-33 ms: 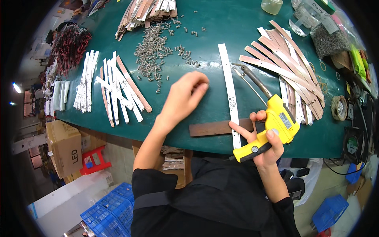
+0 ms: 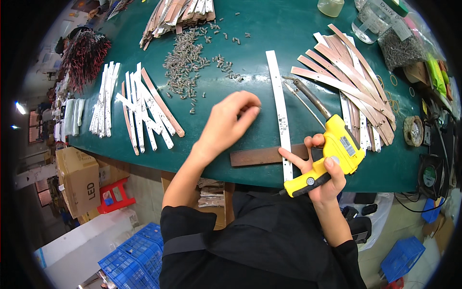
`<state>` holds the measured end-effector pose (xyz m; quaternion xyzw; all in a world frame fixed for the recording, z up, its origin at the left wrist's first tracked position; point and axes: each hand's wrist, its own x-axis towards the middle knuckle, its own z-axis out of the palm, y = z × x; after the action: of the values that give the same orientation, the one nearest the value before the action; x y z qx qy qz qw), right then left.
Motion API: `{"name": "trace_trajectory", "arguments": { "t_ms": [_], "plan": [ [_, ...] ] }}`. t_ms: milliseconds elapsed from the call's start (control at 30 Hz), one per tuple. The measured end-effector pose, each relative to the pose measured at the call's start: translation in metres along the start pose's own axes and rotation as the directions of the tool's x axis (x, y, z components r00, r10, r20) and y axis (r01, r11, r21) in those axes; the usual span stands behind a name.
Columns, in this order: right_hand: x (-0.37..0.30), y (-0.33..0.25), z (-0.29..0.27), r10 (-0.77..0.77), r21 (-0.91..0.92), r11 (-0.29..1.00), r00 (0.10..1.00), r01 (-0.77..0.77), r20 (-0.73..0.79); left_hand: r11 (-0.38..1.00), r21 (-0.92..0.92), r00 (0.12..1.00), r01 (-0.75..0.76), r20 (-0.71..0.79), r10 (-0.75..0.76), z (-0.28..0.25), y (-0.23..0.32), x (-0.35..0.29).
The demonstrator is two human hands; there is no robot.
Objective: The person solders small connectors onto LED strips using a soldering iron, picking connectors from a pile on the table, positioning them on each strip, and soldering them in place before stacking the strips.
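My left hand (image 2: 230, 121) hovers over the green table, left of a long white LED strip board (image 2: 278, 96). Its thumb and fingertips are curled together; whatever they pinch is too small to make out. In my right hand (image 2: 323, 176) is a yellow soldering gun (image 2: 342, 144), its long metal barrel angled up and left toward the strip board. A thin feed tube (image 2: 308, 107) runs alongside the barrel. My right index finger stretches out to the strip board's lower part, where the board lies across a brown bar (image 2: 255, 157).
Small metal parts (image 2: 183, 62) lie heaped behind my left hand. White strips (image 2: 144, 108) lie at left, and a pile of strips (image 2: 353, 86) fans out at right. A bag of small parts (image 2: 402, 48) stands at the back right. Red-black wires (image 2: 86, 55) hang at far left.
My left hand has moved slightly right, closer to the strip board. The strip board has shifted a little away from me. My right hand and the soldering gun stay nearly still.
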<state>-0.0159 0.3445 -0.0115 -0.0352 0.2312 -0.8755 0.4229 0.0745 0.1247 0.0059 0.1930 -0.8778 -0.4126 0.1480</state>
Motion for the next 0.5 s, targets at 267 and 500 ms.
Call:
{"name": "trace_trajectory", "arguments": {
  "t_ms": [267,500],
  "plan": [
    [0.000,0.001,-0.002,-0.002,-0.016,1.000,1.000,0.002,0.010,0.997,0.000,0.997,-0.076,0.033,0.076,0.025,0.009,0.001],
    [0.000,0.002,-0.002,0.001,-0.013,1.000,1.000,-0.001,0.012,0.978,0.082,0.981,-0.192,-0.012,0.194,0.031,0.007,0.001]
  ]
}}
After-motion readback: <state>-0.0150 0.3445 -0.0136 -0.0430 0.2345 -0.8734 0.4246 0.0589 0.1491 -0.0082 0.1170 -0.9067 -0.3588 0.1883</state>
